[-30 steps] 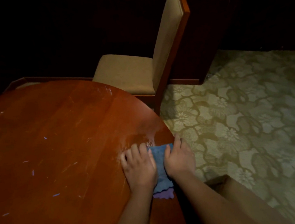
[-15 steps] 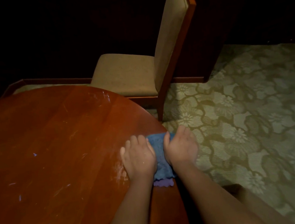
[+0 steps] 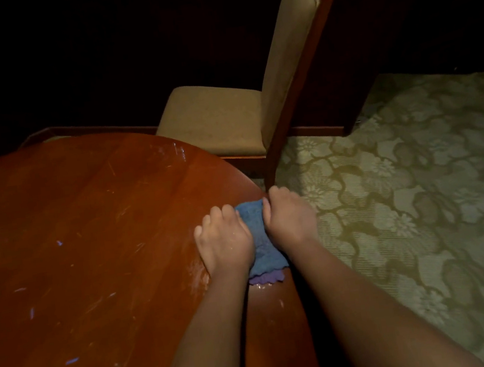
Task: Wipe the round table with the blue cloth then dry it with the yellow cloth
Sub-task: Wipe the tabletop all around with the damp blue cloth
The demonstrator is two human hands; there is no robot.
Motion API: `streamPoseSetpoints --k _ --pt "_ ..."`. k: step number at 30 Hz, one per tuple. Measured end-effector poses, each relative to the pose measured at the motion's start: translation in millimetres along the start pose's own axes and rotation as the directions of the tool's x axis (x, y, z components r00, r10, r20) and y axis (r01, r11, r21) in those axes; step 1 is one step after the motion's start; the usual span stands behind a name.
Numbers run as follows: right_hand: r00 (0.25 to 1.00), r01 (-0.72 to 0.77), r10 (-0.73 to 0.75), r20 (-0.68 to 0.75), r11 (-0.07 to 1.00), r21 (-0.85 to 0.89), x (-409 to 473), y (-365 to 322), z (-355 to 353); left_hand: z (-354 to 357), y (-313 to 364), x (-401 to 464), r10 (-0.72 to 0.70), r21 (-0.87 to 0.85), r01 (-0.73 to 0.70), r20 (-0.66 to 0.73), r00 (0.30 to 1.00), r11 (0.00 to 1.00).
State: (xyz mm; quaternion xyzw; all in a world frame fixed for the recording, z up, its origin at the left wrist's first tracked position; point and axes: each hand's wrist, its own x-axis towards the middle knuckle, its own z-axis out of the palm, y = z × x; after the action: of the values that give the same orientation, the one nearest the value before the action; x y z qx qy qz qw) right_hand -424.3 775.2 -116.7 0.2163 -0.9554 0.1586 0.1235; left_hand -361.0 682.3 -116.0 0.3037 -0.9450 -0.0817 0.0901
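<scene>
Your round table is glossy reddish wood, scratched and flecked with pale bits. The blue cloth is nubbly terry with a scalloped purple hem, bunched at the table's right edge between your hands. Your left hand presses on it with fingers curled down; your right hand grips its other side, fingers folded over the cloth.

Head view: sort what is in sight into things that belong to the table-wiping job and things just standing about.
Job:
round table
blue cloth, pressed on the table's edge
left hand and right hand, both on the cloth

Standing about:
chair beyond the table
patterned carpet

No yellow cloth is in view.
</scene>
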Motion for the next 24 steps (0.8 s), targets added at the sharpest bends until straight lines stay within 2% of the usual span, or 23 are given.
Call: streamPoseSetpoints --k 2,5,9,12,17,21,24 --pt "1.000 0.015 -0.017 0.027 0.997 0.069 -11 5 0 -3 -4 -13 -0.013 0.006 0.013 0.016 1.000 1.000" --pt "0.998 0.055 -0.057 0.024 0.996 0.074 -32 5 -7 -9 -8 -38 -0.041 0.002 0.041 0.019 0.999 0.999" --pt "0.981 0.194 -0.194 0.017 0.981 -0.008 -58 -1 -24 -18 -16 -71 -0.004 0.040 0.001 0.079 0.997 0.999" --pt "0.962 0.274 -0.271 0.043 0.957 -0.095 -75 -5 -31 -27 -21 -93 0.010 0.053 -0.013 0.073 0.997 0.998" --pt "0.974 0.225 -0.223 0.042 0.973 -0.042 -101 -9 -37 -33 -28 -99 0.032 0.039 -0.035 0.081 0.996 0.999" --pt "0.960 0.279 -0.277 0.045 0.959 -0.045 -89 0 -34 -29 -28 -93 0.103 0.068 -0.107 0.060 0.993 0.992" --pt "0.968 0.252 -0.252 0.025 0.967 -0.026 -69 3 -21 -22 -23 -68 0.124 0.047 -0.122 -0.028 0.992 0.991"
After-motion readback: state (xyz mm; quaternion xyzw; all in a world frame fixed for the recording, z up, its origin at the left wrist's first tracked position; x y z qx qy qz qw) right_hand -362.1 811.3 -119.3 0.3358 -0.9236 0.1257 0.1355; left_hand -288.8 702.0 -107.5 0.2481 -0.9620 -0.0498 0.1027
